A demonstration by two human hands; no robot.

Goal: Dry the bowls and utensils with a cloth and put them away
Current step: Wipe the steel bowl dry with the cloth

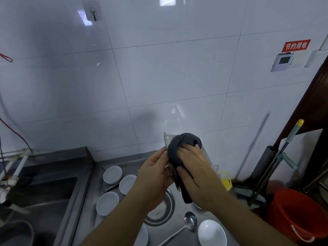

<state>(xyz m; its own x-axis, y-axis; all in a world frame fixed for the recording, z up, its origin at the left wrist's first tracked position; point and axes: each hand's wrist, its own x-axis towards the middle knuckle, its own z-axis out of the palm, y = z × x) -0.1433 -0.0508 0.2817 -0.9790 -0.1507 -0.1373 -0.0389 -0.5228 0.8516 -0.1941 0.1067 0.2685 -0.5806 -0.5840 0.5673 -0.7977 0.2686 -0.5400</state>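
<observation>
While the head view looks down over the steel table [92, 176], the left hand [152, 180] grips a flat metal blade [167, 139], likely a cleaver, held upright above the dishes. The right hand [193, 167] presses a dark cloth [179, 148] against the blade's face, fingers mostly straight, thumb pinching the cloth.

Step in hand, as I judge it: drying this blade. Next move calls for wiping the far side with care along the edge, then stowing it; where is not shown.

Count on table: three small white dishes [112, 174], one larger white bowl [212, 232], another white rim partly hidden under the forearm, one steel plate [166, 208], one ladle [190, 221]. Red bucket [298, 215] at right.
</observation>
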